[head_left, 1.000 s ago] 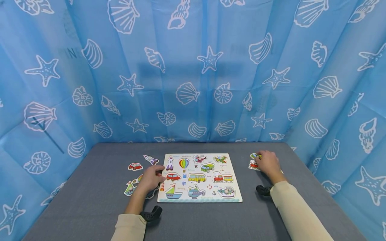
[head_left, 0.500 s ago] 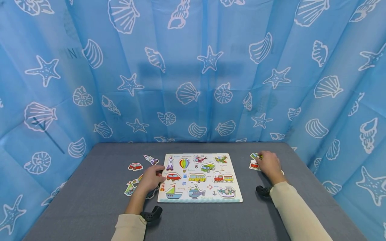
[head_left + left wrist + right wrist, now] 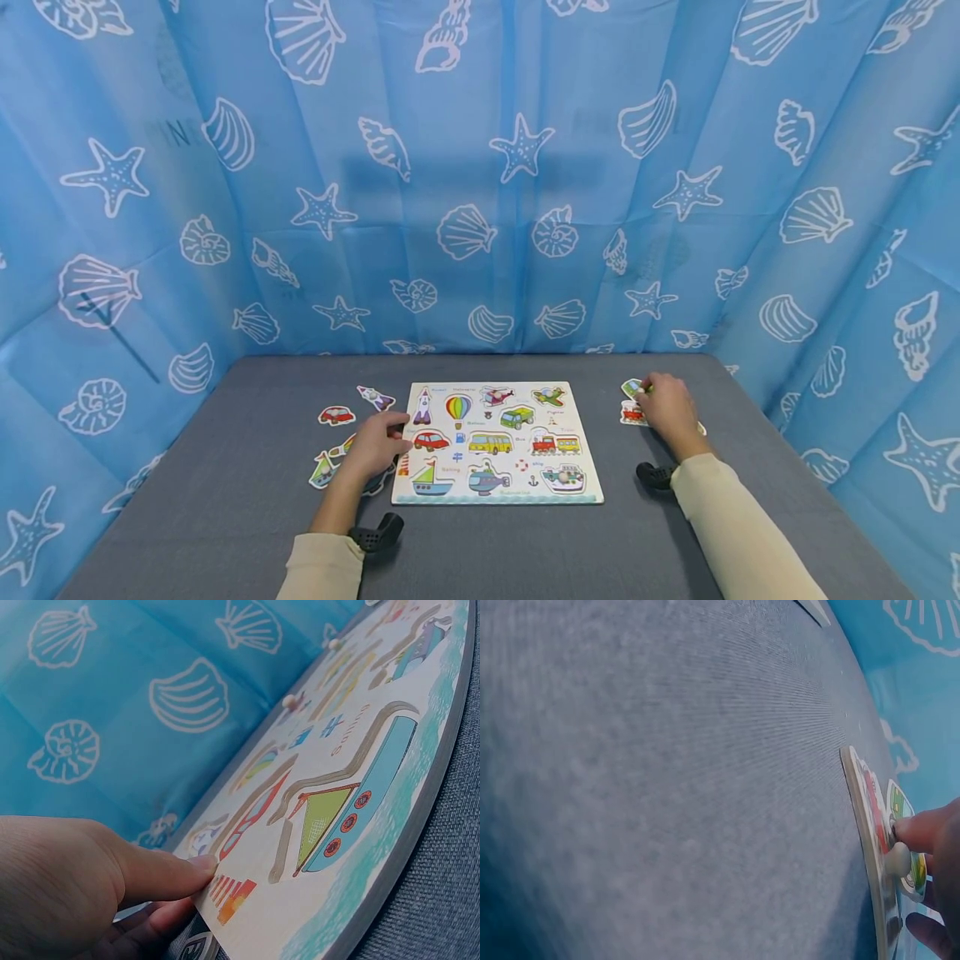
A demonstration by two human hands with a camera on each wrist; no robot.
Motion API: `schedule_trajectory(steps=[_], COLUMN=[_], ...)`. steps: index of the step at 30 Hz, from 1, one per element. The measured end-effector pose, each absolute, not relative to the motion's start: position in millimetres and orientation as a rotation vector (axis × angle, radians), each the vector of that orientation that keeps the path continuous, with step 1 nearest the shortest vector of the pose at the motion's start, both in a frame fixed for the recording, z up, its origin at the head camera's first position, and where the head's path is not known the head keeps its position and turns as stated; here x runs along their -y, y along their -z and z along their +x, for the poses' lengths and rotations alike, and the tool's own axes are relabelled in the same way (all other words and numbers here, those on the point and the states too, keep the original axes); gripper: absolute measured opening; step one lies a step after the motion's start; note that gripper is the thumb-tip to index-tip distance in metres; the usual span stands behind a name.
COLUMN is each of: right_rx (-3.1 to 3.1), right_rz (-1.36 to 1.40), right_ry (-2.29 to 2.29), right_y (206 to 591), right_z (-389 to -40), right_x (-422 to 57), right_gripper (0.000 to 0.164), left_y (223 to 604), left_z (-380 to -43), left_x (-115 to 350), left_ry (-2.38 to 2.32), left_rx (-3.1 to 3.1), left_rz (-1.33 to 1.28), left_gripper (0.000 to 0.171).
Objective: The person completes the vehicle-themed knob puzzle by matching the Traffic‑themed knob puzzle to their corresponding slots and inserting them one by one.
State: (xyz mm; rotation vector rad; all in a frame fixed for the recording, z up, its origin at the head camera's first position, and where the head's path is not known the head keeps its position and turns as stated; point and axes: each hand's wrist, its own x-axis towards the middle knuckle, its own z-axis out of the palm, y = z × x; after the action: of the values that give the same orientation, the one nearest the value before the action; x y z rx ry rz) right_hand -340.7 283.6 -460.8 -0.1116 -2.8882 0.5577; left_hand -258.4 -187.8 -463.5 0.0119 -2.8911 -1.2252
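Observation:
A wooden puzzle board (image 3: 522, 392) with vehicle pictures lies mid-table. My left hand (image 3: 375, 446) grips its left edge; in the left wrist view the thumb (image 3: 199, 868) is on top, near the sailboat slot (image 3: 345, 810), and the other fingers curl below the edge. At the right, my right hand (image 3: 670, 408) pinches a green truck piece (image 3: 632, 387), which stands tilted at the fingertips in the right wrist view. Just in front lies a red train piece (image 3: 632, 413), partly hidden by the hand, its pale knob (image 3: 898, 859) beside the fingers.
Left of the board lie a rocket piece (image 3: 376, 397), a red car piece (image 3: 337, 415), a sailboat piece (image 3: 323, 472) and others partly under the left forearm. A ship piece (image 3: 562, 478) sits in the board. A blue shell-patterned curtain (image 3: 480, 275) hangs behind the grey table (image 3: 510, 550).
The green truck piece has shifted slightly left and changed its tilt at the right fingertips. The left hand and the board stay in place.

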Motion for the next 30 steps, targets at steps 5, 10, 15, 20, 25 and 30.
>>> schedule_trajectory(steps=[5,10,15,20,25,30], right_rx=[2.830,2.726,2.684,2.697,2.682,2.677], right_rz=[-0.055,0.050,0.105,0.106,0.135,0.172], right_ry=[-0.570,-0.601,-0.645,-0.671,-0.662,-0.664], right_y=[463,464,463,462,461,461], right_z=[-341,-342,-342,-339,-335,-329], right_x=[-279,-273,-261,-248,-236,-223], right_gripper=[0.015,0.010,0.013,0.016,0.016,0.016], left_y=[464,463,463,463,463,462], left_z=[-258,-257,-258,-259,-259,-259], left_x=[189,189,188,187,187,187], left_ry=[1.219,1.230,1.228,1.216,1.213,1.216], left_rx=[2.883,2.878,2.886,2.891,2.888,2.884], left_rz=[0.027,0.034,0.042,0.040,0.029,0.023], left_gripper=[0.044,0.045,0.045,0.045,0.045,0.045])
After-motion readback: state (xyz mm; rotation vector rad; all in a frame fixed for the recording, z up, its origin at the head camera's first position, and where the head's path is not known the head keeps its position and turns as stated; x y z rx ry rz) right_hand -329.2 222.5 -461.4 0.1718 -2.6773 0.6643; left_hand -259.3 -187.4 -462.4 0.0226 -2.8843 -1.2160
